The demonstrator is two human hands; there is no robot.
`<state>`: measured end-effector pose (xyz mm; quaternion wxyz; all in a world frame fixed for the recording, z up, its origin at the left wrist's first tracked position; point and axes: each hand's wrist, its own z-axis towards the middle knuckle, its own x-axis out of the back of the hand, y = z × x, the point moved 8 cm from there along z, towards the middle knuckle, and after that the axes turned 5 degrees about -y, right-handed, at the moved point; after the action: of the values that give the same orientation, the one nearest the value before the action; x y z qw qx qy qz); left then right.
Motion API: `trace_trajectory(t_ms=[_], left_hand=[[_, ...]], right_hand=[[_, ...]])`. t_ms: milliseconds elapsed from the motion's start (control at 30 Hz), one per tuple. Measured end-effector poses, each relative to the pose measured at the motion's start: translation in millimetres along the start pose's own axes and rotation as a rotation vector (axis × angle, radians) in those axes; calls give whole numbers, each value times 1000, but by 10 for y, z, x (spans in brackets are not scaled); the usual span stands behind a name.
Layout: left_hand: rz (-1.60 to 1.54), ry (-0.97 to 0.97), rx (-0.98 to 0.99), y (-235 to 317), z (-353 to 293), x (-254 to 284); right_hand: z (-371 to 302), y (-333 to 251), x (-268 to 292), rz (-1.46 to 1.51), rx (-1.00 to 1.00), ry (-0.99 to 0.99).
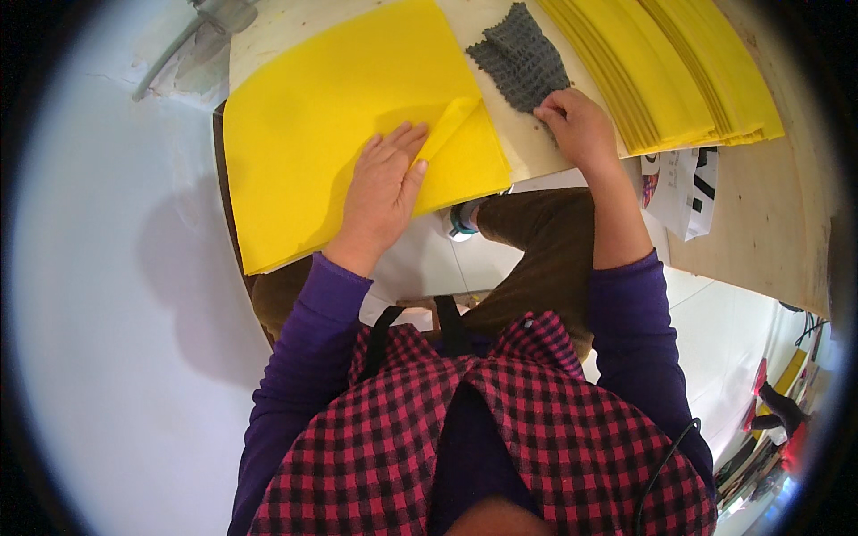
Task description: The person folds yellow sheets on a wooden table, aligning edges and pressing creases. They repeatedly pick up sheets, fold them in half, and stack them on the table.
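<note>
A wide stack of yellow felt-like sheets [304, 116] lies on the table to the left. My left hand [384, 183] rests flat on it, fingers stretched out, thumb apart from them. Beside that hand the top sheet's near right corner is turned back into a fold [451, 125], with more yellow showing below. To the right of the stack lies a crumpled dark grey knitted cloth [523, 61]. The fingertips of my right hand [583, 129] are pinched together at the cloth's near edge; the cloth's corner there is partly hidden by them.
Layered yellow pieces [666, 76] in piles cover the table's right part, reaching its near edge. A white printed bag [681, 192] hangs or stands below that edge, beside a wooden panel [773, 214]. A white wall [116, 268] closes the left side.
</note>
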<state>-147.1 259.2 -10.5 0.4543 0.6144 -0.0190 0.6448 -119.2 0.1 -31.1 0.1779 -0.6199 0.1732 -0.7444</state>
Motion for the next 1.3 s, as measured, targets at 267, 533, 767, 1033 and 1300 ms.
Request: trace_trajectory(t_ms=[267,533,767,1033,1300], left_hand=[[-15,6,-2,-21,6,4],[-21,13,-5,-18,9,8],[-22,8,-7,-16,20,6],[-24,-51,-27,-12,25,-3],[54,-87,-41,31,21,-15]], right_hand=[[-131,-251,43,597,198,-21],[-257,-611,-344,754,235,-395],[-210,-658,-304,679,253,-361],[-124,-875,-91,499,374,-291],[-11,-994,-37,510,427,-265]])
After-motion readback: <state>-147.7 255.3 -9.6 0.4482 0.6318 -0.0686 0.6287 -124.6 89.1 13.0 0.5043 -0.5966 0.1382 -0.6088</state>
